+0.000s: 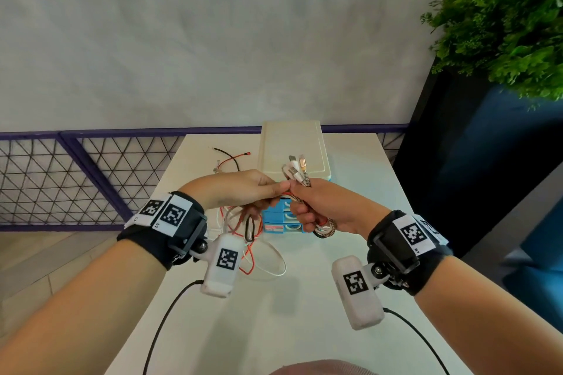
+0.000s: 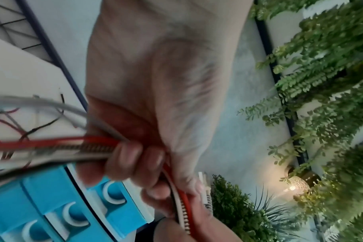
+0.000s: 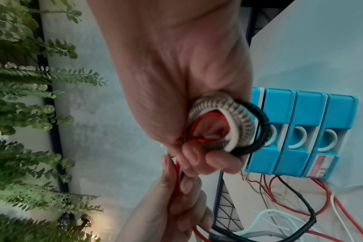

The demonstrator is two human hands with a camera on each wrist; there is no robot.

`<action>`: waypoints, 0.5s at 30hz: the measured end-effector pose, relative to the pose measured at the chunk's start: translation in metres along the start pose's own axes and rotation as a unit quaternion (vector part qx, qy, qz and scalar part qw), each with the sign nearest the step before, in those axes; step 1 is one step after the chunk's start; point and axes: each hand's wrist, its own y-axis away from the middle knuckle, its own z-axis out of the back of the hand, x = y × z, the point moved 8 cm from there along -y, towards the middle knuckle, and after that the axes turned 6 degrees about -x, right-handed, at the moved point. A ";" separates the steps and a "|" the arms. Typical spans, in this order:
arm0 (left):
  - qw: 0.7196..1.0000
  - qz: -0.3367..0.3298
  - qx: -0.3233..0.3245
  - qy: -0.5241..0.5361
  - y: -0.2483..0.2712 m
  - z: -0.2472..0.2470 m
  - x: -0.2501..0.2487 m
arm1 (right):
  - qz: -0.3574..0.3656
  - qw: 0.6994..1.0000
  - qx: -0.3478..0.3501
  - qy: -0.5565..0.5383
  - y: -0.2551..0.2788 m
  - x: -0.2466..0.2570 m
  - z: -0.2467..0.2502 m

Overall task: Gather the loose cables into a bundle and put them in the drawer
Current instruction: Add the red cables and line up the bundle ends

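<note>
Both hands meet above the white table (image 1: 350, 192), in front of a small drawer unit (image 1: 292, 149) with a cream top and blue drawers (image 1: 281, 219). My right hand (image 1: 316, 207) grips a bunch of cables (image 1: 297, 172); their plugs stick up above the fist and folded loops (image 3: 228, 124) hang below it. My left hand (image 1: 243, 189) pinches the same red, white and braided cables (image 2: 89, 145) just beside the right fist. Their long ends (image 1: 259, 259) trail down in loops onto the table. The three blue drawers (image 3: 300, 134) look closed.
A thin red and black wire (image 1: 231, 157) lies loose on the table left of the drawer unit. A purple mesh railing (image 1: 76, 179) runs behind the table. A dark planter with green foliage (image 1: 502, 33) stands at the right. Black leads (image 1: 164, 323) run from the wrist cameras.
</note>
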 end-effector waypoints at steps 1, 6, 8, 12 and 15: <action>1.000 -0.019 -0.010 -0.008 0.000 0.001 -0.003 | -0.007 1.000 0.007 -0.004 0.000 -0.002 -0.001; 0.997 -0.075 -0.023 0.015 0.000 0.004 -0.010 | -0.041 0.994 0.077 -0.060 0.008 0.002 -0.008; 0.995 -0.095 -0.013 0.024 0.000 0.004 -0.015 | -0.039 0.988 0.123 -0.083 0.012 0.004 -0.014; 0.995 -0.101 -0.001 0.024 0.001 0.005 -0.014 | -0.053 0.979 0.143 -0.138 0.013 0.001 -0.021; 0.996 -0.077 -0.007 0.036 0.001 0.007 -0.009 | -0.060 0.977 0.125 -0.161 0.011 -0.001 -0.020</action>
